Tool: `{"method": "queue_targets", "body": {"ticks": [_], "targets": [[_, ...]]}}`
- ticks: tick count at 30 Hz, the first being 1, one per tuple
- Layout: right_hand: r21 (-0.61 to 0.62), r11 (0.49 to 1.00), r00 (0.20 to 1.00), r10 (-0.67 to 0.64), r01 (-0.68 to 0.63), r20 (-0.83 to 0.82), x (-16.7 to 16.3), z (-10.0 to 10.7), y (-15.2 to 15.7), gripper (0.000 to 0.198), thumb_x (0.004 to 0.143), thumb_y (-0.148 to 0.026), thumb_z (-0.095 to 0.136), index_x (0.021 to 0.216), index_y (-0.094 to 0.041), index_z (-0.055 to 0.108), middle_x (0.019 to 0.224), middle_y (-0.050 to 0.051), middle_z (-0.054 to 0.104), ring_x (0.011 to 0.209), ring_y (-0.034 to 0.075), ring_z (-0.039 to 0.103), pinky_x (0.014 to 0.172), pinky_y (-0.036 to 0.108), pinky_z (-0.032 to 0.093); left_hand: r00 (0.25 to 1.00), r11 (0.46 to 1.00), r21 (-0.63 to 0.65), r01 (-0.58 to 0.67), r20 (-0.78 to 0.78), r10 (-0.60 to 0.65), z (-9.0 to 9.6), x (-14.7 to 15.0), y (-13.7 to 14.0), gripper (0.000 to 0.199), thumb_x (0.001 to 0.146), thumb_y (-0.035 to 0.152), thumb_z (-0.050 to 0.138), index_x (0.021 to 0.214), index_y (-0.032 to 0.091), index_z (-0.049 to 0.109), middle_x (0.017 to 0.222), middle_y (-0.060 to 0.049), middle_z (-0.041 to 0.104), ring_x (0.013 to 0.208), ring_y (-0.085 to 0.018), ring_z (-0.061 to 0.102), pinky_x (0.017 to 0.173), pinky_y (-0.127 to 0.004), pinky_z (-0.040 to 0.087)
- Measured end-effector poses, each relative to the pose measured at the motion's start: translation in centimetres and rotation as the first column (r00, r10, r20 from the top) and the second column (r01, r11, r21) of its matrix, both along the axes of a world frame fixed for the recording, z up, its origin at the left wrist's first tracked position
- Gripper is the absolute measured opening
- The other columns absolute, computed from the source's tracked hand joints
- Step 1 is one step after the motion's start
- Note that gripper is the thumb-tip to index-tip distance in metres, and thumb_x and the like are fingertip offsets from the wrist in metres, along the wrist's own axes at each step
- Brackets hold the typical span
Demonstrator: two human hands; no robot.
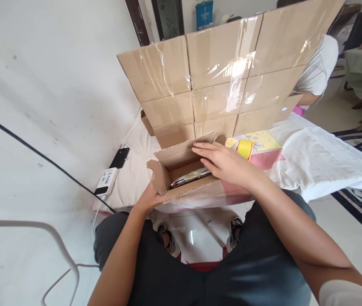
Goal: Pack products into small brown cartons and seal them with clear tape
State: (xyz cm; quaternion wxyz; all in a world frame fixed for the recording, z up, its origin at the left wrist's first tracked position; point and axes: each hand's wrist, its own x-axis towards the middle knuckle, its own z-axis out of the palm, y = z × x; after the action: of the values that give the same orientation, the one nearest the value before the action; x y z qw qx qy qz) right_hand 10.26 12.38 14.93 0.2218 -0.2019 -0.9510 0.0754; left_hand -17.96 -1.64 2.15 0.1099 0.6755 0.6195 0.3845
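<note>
An open cardboard box (183,158) sits at the table's near edge, its flaps raised. Inside lies a flat packet (191,177) with a shiny printed wrapper. My left hand (150,197) grips the box at its near left corner, thumb along the near side and the other fingers partly hidden behind the cardboard. Over the box's right end, my right hand (220,160) is stretched out flat, fingers extended toward the inside of the far flap; whether they touch it I cannot tell. A roll of yellow tape (245,148) stands just beyond my right wrist.
Behind the box rises a tall wall of taped cardboard cartons (219,72). A yellow printed sheet (265,140) lies to the right on the cloth-covered table (321,157). At left are a black phone-like object (119,158) and a white power strip (106,182). Another person's sleeve (319,66) shows behind the cartons.
</note>
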Motion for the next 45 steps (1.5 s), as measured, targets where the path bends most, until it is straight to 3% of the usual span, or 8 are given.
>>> {"method": "queue_targets", "body": {"ticks": [5, 13, 17, 22, 32, 35, 40, 45], "targets": [[-0.059, 0.998, 0.999, -0.016, 0.019, 0.040, -0.7, -1.7, 1.5, 0.054, 0.099, -0.023, 0.041, 0.152, -0.017, 0.046, 0.166, 0.004, 0.029, 0.141, 0.033, 0.048, 0.112, 0.053, 0.046, 0.989, 0.963, 0.261, 0.074, -0.140, -0.038, 0.9, 0.7, 0.3, 0.111, 0.080, 0.059, 0.074, 0.162, 0.026, 0.007, 0.165, -0.023, 0.012, 0.155, -0.040, 0.014, 0.122, -0.060, 0.025], [-0.006, 0.978, 0.950, -0.202, 0.207, -0.239, 0.3, -0.1, 3.0, 0.043, 0.095, -0.031, 0.051, 0.132, -0.014, 0.066, 0.144, 0.011, 0.061, 0.126, 0.035, 0.056, 0.109, 0.056, 0.042, 0.963, 0.976, 0.201, 0.084, -0.269, -0.028, 1.7, 1.5, 0.8, 0.077, 0.089, 0.072, 0.052, 0.150, 0.025, 0.044, 0.154, -0.017, 0.044, 0.148, -0.036, 0.027, 0.120, -0.059, 0.026], [-0.305, 0.902, 0.835, -0.407, 0.305, -0.370, 2.1, 0.7, 4.5, 0.045, 0.095, -0.043, 0.054, 0.126, -0.014, 0.068, 0.119, 0.014, 0.073, 0.109, 0.032, 0.067, 0.096, 0.049, 0.051, 0.980, 0.964, 0.258, 0.059, -0.198, -0.007, 1.8, 1.7, 1.2, 0.075, 0.093, 0.076, 0.031, 0.136, 0.022, 0.060, 0.145, -0.014, 0.056, 0.143, -0.034, 0.034, 0.119, -0.057, 0.027], [-0.648, 0.761, 0.976, -0.171, 0.042, -0.138, 2.4, -0.2, 4.4, 0.057, 0.097, -0.064, 0.041, 0.128, -0.024, 0.069, 0.117, 0.008, 0.076, 0.120, 0.030, 0.065, 0.106, 0.045, 0.047, 0.995, 0.953, 0.304, 0.002, -0.095, 0.028, 1.8, 2.0, 1.6, 0.076, 0.094, 0.076, 0.030, 0.140, 0.023, 0.058, 0.138, -0.013, 0.063, 0.140, -0.032, 0.039, 0.117, -0.055, 0.032], [-0.463, 0.885, 0.924, -0.210, 0.042, -0.319, 0.7, -4.3, 5.3, 0.070, 0.089, -0.043, 0.062, 0.153, -0.023, 0.042, 0.154, 0.012, 0.048, 0.143, 0.030, 0.045, 0.116, 0.051, 0.038, 0.846, 0.918, 0.066, -0.391, 0.418, 0.330, 1.8, 3.2, 3.5, 0.076, 0.091, 0.034, 0.058, 0.157, 0.033, 0.021, 0.166, -0.012, 0.026, 0.150, -0.029, 0.033, 0.111, -0.047, 0.043], [-0.466, 0.884, 0.946, -0.168, 0.022, -0.275, 0.6, -5.7, 6.3, 0.069, 0.089, -0.033, 0.059, 0.155, -0.025, 0.038, 0.159, 0.011, 0.042, 0.149, 0.027, 0.037, 0.118, 0.051, 0.034, 0.911, 0.947, 0.098, -0.307, 0.319, 0.262, 2.4, 2.9, 3.6, 0.083, 0.090, 0.026, 0.055, 0.161, 0.033, 0.011, 0.167, -0.011, 0.026, 0.153, -0.026, 0.028, 0.116, -0.050, 0.037], [-0.261, 0.965, 0.978, -0.063, 0.010, -0.197, 0.8, -5.2, 6.1, 0.028, 0.092, -0.041, 0.058, 0.108, -0.023, 0.073, 0.147, 0.011, 0.054, 0.136, 0.031, 0.049, 0.112, 0.055, 0.036, 0.969, 0.982, 0.123, -0.147, -0.182, 0.167, 4.5, 2.9, 2.7, 0.037, 0.098, 0.031, 0.044, 0.129, 0.030, 0.065, 0.135, -0.007, 0.066, 0.143, -0.028, 0.045, 0.123, -0.061, 0.016], [-0.236, 0.842, 0.770, -0.540, 0.486, -0.340, 3.1, -4.4, 8.0, 0.031, 0.086, -0.042, 0.061, 0.107, -0.020, 0.066, 0.130, 0.016, 0.059, 0.123, 0.036, 0.051, 0.106, 0.062, 0.035, 0.862, 0.980, 0.106, -0.167, -0.467, 0.197, 6.1, 4.0, 2.7, 0.056, 0.084, 0.052, 0.069, 0.135, 0.030, 0.061, 0.131, -0.011, 0.068, 0.136, -0.037, 0.051, 0.122, -0.069, 0.004]]}}
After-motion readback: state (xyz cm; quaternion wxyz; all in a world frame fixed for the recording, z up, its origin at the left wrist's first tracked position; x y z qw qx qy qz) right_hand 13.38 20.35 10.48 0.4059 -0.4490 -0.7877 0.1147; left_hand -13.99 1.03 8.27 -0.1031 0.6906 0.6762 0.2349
